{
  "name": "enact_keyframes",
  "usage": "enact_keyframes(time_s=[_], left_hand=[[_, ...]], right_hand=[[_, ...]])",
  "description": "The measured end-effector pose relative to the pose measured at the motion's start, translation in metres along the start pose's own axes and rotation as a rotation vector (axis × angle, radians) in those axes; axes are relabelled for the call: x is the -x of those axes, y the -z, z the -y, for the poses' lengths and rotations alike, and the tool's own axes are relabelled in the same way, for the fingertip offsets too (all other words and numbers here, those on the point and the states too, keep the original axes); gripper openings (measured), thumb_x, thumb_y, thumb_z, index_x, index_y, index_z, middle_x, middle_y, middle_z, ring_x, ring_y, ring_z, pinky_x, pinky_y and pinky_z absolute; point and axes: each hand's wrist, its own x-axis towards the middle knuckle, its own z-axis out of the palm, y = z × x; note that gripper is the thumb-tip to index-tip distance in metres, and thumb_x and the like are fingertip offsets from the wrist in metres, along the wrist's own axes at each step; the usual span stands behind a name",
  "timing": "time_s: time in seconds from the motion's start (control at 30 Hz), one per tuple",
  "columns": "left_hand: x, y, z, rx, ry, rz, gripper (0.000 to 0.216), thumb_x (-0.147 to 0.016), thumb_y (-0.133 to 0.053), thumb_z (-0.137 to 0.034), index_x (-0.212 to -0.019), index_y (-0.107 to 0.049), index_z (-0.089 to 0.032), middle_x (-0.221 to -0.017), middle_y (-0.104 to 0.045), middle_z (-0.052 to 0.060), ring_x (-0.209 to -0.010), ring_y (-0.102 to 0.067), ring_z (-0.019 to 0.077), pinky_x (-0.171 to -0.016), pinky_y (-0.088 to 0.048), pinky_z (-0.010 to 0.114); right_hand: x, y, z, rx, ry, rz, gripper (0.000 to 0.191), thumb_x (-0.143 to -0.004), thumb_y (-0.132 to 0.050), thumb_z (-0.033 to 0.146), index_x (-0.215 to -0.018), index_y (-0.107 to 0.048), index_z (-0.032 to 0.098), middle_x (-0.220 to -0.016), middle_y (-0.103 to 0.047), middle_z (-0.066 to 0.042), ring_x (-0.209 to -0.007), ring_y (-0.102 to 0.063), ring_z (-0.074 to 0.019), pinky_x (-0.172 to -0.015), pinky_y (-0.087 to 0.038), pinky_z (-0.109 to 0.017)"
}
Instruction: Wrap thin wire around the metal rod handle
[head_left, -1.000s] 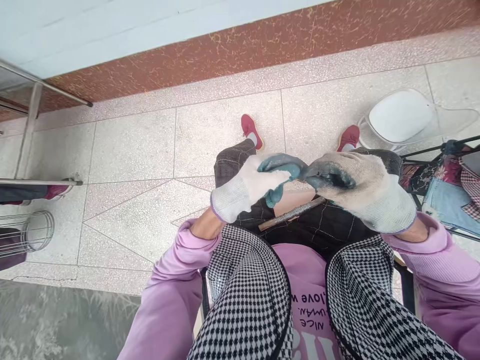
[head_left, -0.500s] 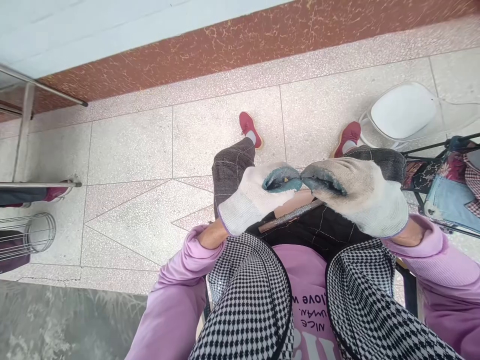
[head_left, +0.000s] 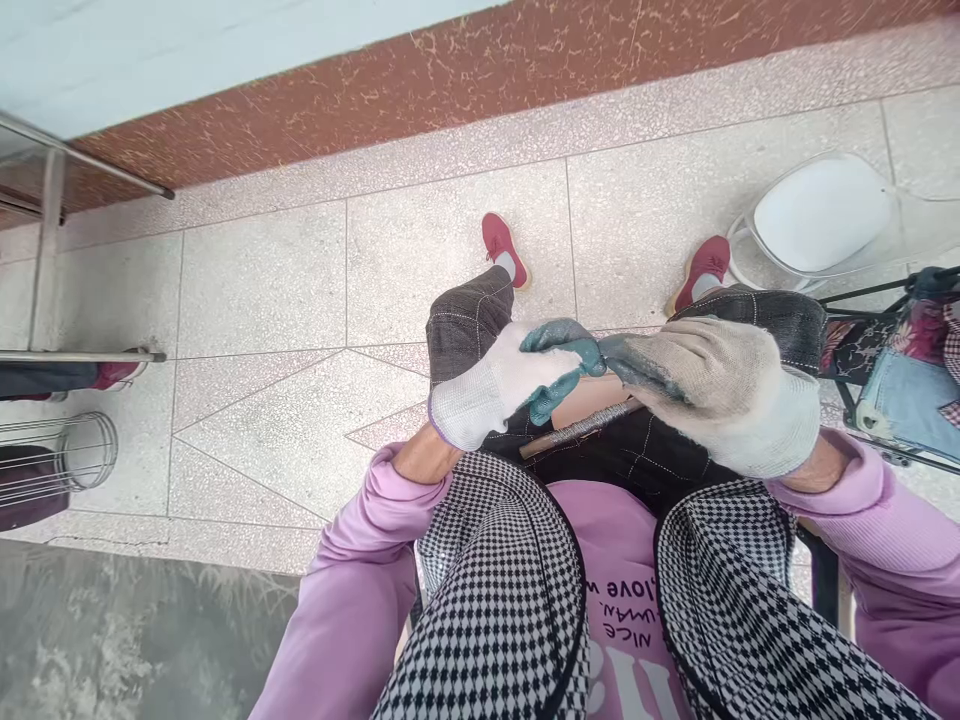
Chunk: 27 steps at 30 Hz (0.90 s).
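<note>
My left hand, in a white work glove with blue-green coated fingers, is closed with fingertips pinched together above my lap. My right hand, in a dirtier glove of the same kind, is closed too, and its fingertips meet those of the left. Whatever sits between the fingertips is too small or hidden to make out. Below them, a thin rod wrapped in silvery wire, with a brown end, slants up and disappears under my right hand; whether that hand grips it I cannot tell. A tan surface shows behind the rod.
A white stool stands on the tiled floor at right, beside a black-framed rack with fabrics. At left are a metal frame, a wire basket and another person's shoe. A red-brown wall base runs across the top.
My left hand has turned and its fingers have shifted, with the thumb and fingers now drawn toward the right fingertips. My right hand has tilted slightly. The rod stays nearly in place.
</note>
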Motion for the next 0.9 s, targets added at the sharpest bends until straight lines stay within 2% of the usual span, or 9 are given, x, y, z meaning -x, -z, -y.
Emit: enact_keyframes(time_s=[0.17,0.27,0.4,0.5,0.6,0.67,0.8,0.9], left_hand=[[0.001,-0.006,-0.001,0.108,0.002,0.030,0.014,-0.090,-0.075,-0.032,-0.094,-0.068,-0.021,-0.059,-0.048,-0.006,-0.048,-0.040,0.0080,-0.044,-0.033,0.020],[0.001,-0.009,-0.002,0.108,-0.047,0.013,0.014,-0.088,-0.075,-0.030,-0.092,-0.065,-0.020,-0.060,-0.049,-0.006,-0.047,-0.041,0.0079,-0.042,-0.031,0.019],[0.002,-0.009,0.000,0.180,-0.033,0.030,0.018,-0.089,-0.078,-0.033,-0.091,-0.065,-0.020,-0.060,-0.046,-0.007,-0.047,-0.036,0.0067,-0.042,-0.028,0.019],[0.002,-0.007,0.000,0.193,0.004,0.064,0.028,-0.082,-0.087,-0.036,-0.083,-0.064,-0.021,-0.060,-0.046,-0.006,-0.048,-0.036,0.0067,-0.044,-0.031,0.021],[0.002,-0.004,-0.003,0.084,-0.001,0.047,0.026,-0.082,-0.087,-0.039,-0.082,-0.068,-0.020,-0.065,-0.057,-0.001,-0.053,-0.046,0.0098,-0.049,-0.038,0.024],[0.004,-0.004,-0.008,-0.031,-0.076,0.011,0.021,-0.086,-0.080,-0.040,-0.085,-0.073,-0.020,-0.073,-0.065,0.001,-0.059,-0.052,0.0117,-0.052,-0.042,0.025],[0.011,-0.006,-0.023,-0.247,-0.235,-0.112,0.013,-0.088,-0.073,-0.027,-0.078,-0.073,-0.018,-0.077,-0.069,0.001,-0.069,-0.057,0.0117,-0.063,-0.047,0.025],[0.016,-0.009,-0.031,-0.319,-0.280,-0.173,0.009,-0.085,-0.075,-0.018,-0.077,-0.073,-0.018,-0.074,-0.070,-0.001,-0.070,-0.062,0.0122,-0.067,-0.050,0.025]], right_hand=[[0.001,0.003,0.001,-0.120,-0.011,-0.023,0.032,-0.104,-0.062,0.013,-0.127,-0.084,0.020,-0.115,-0.089,-0.009,-0.094,-0.085,-0.0266,-0.086,-0.066,-0.037],[0.004,0.002,0.004,-0.145,-0.047,-0.081,0.026,-0.104,-0.065,0.013,-0.120,-0.084,0.021,-0.110,-0.089,-0.009,-0.092,-0.086,-0.0272,-0.084,-0.067,-0.037],[0.005,0.003,0.010,-0.120,-0.133,-0.105,0.020,-0.106,-0.068,0.018,-0.116,-0.083,0.027,-0.102,-0.088,-0.007,-0.089,-0.085,-0.0284,-0.084,-0.069,-0.042],[-0.002,0.010,0.015,-0.150,-0.053,-0.110,0.018,-0.106,-0.068,0.016,-0.117,-0.081,0.024,-0.102,-0.088,-0.010,-0.088,-0.085,-0.0268,-0.085,-0.070,-0.039],[-0.010,0.017,0.016,-0.143,0.086,-0.132,0.013,-0.107,-0.067,0.012,-0.109,-0.078,0.017,-0.100,-0.088,-0.013,-0.085,-0.085,-0.0243,-0.081,-0.069,-0.034],[-0.014,0.017,0.015,-0.084,0.143,-0.121,0.016,-0.106,-0.064,0.010,-0.103,-0.079,0.014,-0.096,-0.088,-0.014,-0.081,-0.083,-0.0242,-0.078,-0.068,-0.035],[-0.014,0.009,0.012,0.031,0.151,-0.082,0.028,-0.106,-0.058,0.011,-0.089,-0.078,0.019,-0.083,-0.082,-0.008,-0.067,-0.076,-0.0225,-0.060,-0.059,-0.037],[-0.012,0.006,0.011,0.065,0.140,-0.071,0.029,-0.105,-0.055,0.010,-0.089,-0.078,0.019,-0.079,-0.080,-0.007,-0.064,-0.072,-0.0220,-0.057,-0.054,-0.036]])
